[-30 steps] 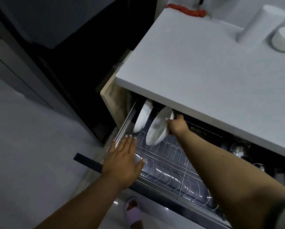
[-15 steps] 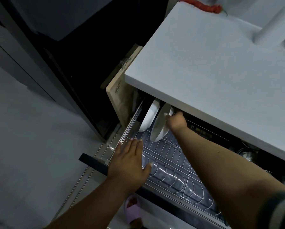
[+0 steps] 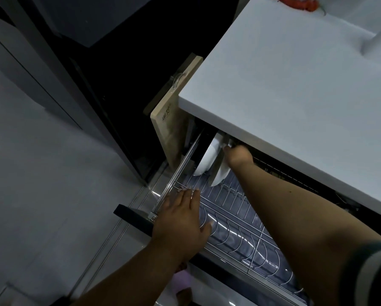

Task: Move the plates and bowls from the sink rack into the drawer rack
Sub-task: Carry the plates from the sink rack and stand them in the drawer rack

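White plate [image 3: 220, 171] is pinched at its rim by the right hand [image 3: 238, 154], stood upright at 12 o'clock in the drawer rack [image 3: 240, 219] so the wires hold it (left hand [image 3: 181, 219] spread flat, probably steadying).

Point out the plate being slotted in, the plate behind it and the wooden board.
Held plate [image 3: 220, 173], head view, lower face.
Rear plate [image 3: 207, 157], head view, white face.
Wooden board [image 3: 169, 129], head view, front edge.

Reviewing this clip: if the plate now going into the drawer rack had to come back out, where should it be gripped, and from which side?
Probably by its upper rim, from above and the drawer's open front, where the right hand pinches it now. The plate stands on edge in the drawer rack beside another plate, so its faces are crowded, and the countertop overhangs it.
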Demonstrator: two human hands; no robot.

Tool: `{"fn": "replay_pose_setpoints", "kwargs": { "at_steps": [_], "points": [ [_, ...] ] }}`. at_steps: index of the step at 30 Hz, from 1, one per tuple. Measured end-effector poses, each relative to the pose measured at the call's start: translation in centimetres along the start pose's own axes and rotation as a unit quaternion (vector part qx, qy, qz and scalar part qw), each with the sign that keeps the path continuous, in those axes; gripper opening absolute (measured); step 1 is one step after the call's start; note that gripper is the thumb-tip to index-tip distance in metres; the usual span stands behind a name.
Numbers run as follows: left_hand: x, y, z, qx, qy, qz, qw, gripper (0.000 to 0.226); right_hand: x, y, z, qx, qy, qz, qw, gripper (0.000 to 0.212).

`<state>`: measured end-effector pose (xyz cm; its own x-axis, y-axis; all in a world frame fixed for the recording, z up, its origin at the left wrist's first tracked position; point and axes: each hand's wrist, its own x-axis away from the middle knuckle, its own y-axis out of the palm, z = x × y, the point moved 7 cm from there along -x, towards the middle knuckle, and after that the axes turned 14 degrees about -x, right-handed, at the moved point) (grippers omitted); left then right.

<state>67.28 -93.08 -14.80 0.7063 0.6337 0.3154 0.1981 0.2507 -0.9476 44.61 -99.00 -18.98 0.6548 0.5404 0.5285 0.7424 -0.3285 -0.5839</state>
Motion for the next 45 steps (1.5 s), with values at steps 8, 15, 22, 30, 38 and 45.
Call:
{"fn": "replay_pose_setpoints", "kwargs": {
  "at_steps": [8, 15, 22, 30, 38, 45],
  "points": [
    [0.0, -0.1, -0.2, 0.036, -0.019, 0.018, 0.999, 0.085, -0.7, -0.3, -0.7, 0.008, -0.003, 0.012, 1.000, 0.035],
    [-0.4, 0.2, -0.1, 0.021, -0.024, 0.024, 0.999, 0.074, -0.8, -1.1, 0.3, -0.018, 0.022, 0.025, 0.999, 0.037],
    [-0.9, -0.1, 0.0, 0.020, -0.016, 0.013, 1.000, 0.083, -0.7, -1.4, 0.4, -0.009, 0.004, 0.043, 0.999, 0.038],
    [-1.0, 0.0, 0.1, 0.026, -0.024, 0.047, 0.998, 0.071, -0.2, -2.2, 0.8, -0.043, -0.005, 0.075, 0.996, 0.037],
    [-0.9, 0.1, 0.1, 0.029, -0.026, 0.044, 0.998, 0.076, 0.1, -1.8, 1.4, -0.080, 0.015, 0.072, 0.994, 0.042],
    [-0.5, 0.4, 0.0, 0.018, -0.030, 0.035, 0.999, 0.076, -0.2, -1.4, 0.4, -0.032, 0.012, 0.059, 0.998, 0.041]
  ]
}}
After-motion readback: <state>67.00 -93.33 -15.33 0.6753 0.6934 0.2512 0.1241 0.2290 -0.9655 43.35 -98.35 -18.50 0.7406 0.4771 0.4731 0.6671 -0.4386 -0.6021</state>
